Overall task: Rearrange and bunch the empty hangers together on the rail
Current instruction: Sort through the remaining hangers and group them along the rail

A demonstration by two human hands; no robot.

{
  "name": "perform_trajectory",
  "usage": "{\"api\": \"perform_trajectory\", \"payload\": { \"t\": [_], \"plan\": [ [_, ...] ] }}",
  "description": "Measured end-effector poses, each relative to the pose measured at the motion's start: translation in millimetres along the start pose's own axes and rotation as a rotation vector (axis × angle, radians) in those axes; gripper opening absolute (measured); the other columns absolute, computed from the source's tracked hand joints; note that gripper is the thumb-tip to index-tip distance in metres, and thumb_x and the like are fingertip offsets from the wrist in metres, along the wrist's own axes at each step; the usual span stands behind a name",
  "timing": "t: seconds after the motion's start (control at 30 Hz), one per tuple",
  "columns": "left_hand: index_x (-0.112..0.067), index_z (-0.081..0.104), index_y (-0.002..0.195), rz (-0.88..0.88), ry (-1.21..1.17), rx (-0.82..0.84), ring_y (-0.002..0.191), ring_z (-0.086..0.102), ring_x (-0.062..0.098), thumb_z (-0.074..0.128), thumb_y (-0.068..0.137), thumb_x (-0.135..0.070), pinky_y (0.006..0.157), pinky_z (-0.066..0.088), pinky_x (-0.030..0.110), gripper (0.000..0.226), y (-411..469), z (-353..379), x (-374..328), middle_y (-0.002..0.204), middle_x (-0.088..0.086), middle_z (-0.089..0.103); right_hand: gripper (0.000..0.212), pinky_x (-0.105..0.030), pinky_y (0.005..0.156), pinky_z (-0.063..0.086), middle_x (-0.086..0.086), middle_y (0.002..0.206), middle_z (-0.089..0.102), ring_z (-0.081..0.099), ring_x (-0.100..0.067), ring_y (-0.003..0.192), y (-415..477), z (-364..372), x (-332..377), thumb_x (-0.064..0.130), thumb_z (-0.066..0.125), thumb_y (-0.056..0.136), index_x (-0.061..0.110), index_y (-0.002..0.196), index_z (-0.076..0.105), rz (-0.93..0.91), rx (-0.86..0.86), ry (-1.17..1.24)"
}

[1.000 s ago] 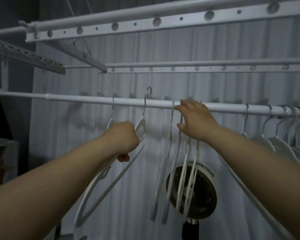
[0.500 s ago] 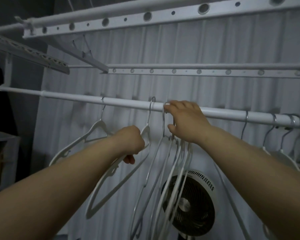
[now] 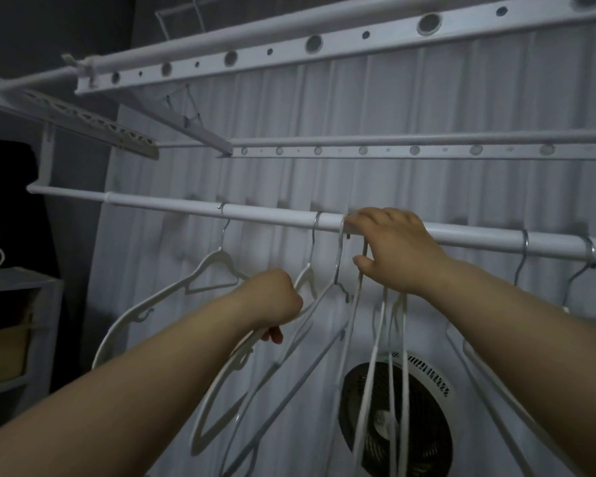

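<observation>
A white rail runs across the view with empty white hangers on it. My left hand grips the shoulder of one hanger whose metal hook sits over the rail. My right hand rests on the rail, its fingers over the top and its thumb against the hooks of a bunch of hangers that dangles below it. One lone hanger hangs further left. More hangers hang at the right end of the rail.
A round fan stands low behind the bunch, in front of a white curtain. Drying-rack bars with holes run overhead. A shelf unit with a box stands at the left.
My left hand has hooked its hanger onto the rail; a second ago the hook stood above it. The right hand has slid the bunch left, beside that hanger. The view has shifted.
</observation>
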State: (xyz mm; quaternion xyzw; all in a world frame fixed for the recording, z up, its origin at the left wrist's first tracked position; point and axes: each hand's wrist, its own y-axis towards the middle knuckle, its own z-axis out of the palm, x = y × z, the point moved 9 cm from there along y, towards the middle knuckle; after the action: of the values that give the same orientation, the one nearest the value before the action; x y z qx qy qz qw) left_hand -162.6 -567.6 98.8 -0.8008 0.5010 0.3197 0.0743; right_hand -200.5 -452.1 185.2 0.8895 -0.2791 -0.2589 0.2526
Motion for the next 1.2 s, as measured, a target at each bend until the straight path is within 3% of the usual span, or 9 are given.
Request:
{"api": "perform_trajectory", "payload": {
  "t": [0.17,0.27,0.37,0.57,0.67,0.73,0.8,0.97,1.2],
  "plan": [
    [-0.017,0.060,0.114,0.137,0.092,-0.321,0.102,0.061,0.021,0.041,0.090,-0.049,0.083,0.045,0.028,0.044,-12.5,-41.0,5.8,0.108,0.003,0.067,0.060,-0.033,0.113,0.013,0.000,0.149,0.026,0.024,-0.021,0.136,2.3,-2.5,8.0,0.033,0.049,0.090,0.023,0.143,0.023,0.037,-0.019,-0.006],
    [-0.021,0.054,0.124,0.208,0.190,-0.576,0.118,0.051,0.019,0.044,0.091,-0.043,0.088,0.040,0.028,0.041,-27.4,-75.3,18.1,0.127,-0.002,0.058,0.061,-0.034,0.114,0.011,0.001,0.152,0.023,0.021,-0.020,0.138,9.3,-5.5,20.6,0.035,0.048,0.090,0.022,0.143,0.022,0.030,-0.029,-0.002],
    [-0.018,0.044,0.133,0.142,0.390,-0.631,0.126,0.041,0.025,0.046,0.090,-0.040,0.099,0.036,0.034,0.048,-27.5,-93.4,51.7,0.137,0.003,0.046,0.062,-0.032,0.114,0.009,0.001,0.153,0.020,0.019,-0.019,0.139,23.4,-6.6,34.0,0.034,0.047,0.091,0.022,0.145,0.020,0.042,-0.035,0.032],
    [-0.016,0.033,0.136,-0.074,0.480,-0.424,0.116,0.053,0.026,0.037,0.093,-0.047,0.090,0.045,0.035,0.053,-7.5,-100.7,130.9,0.133,0.007,0.050,0.060,-0.034,0.114,0.011,0.002,0.153,0.022,0.022,-0.022,0.138,48.5,0.6,49.7,0.034,0.045,0.092,0.022,0.145,0.020,0.097,-0.019,0.039],
    [-0.017,0.050,0.112,-0.086,0.479,-0.350,0.093,0.060,0.023,0.035,0.093,-0.047,0.077,0.046,0.030,0.038,4.8,-99.4,152.2,0.099,0.003,0.061,0.057,-0.035,0.113,0.014,0.001,0.150,0.028,0.027,-0.022,0.135,54.2,10.9,54.3,0.033,0.045,0.092,0.020,0.143,0.024,0.123,0.007,0.017],
    [-0.018,0.051,0.094,-0.077,0.490,-0.309,0.081,0.054,0.020,0.035,0.095,-0.043,0.070,0.041,0.027,0.030,9.8,-95.4,160.8,0.080,-0.002,0.052,0.053,-0.036,0.113,0.014,0.000,0.147,0.032,0.030,-0.023,0.133,56.6,16.8,55.6,0.033,0.045,0.092,0.020,0.140,0.028,0.136,0.022,-0.016],
    [-0.018,0.053,0.094,-0.045,0.499,-0.279,0.078,0.052,0.018,0.034,0.096,-0.036,0.069,0.041,0.027,0.026,14.3,-90.8,165.6,0.076,-0.004,0.047,0.051,-0.037,0.114,0.013,-0.001,0.145,0.034,0.031,-0.022,0.132,58.6,19.4,56.3,0.031,0.046,0.092,0.019,0.139,0.029,0.144,0.022,-0.037],
    [-0.016,0.055,0.092,-0.021,0.357,-0.280,0.066,0.052,0.018,0.031,0.098,-0.029,0.067,0.046,0.029,0.027,18.1,-93.8,172.4,0.066,-0.003,0.049,0.052,-0.036,0.114,0.013,-0.002,0.145,0.035,0.032,-0.023,0.132,58.5,19.6,57.5,0.029,0.047,0.091,0.019,0.139,0.030,0.156,0.024,-0.066],
    [-0.015,0.054,0.086,0.064,0.353,-0.352,0.072,0.053,0.021,0.033,0.097,-0.031,0.063,0.038,0.027,0.028,28.8,-107.9,159.1,0.063,-0.005,0.046,0.053,-0.033,0.112,0.016,-0.001,0.147,0.033,0.033,-0.022,0.132,57.0,15.9,59.7,0.028,0.048,0.091,0.019,0.140,0.030,0.164,0.033,-0.093]
  ]
}}
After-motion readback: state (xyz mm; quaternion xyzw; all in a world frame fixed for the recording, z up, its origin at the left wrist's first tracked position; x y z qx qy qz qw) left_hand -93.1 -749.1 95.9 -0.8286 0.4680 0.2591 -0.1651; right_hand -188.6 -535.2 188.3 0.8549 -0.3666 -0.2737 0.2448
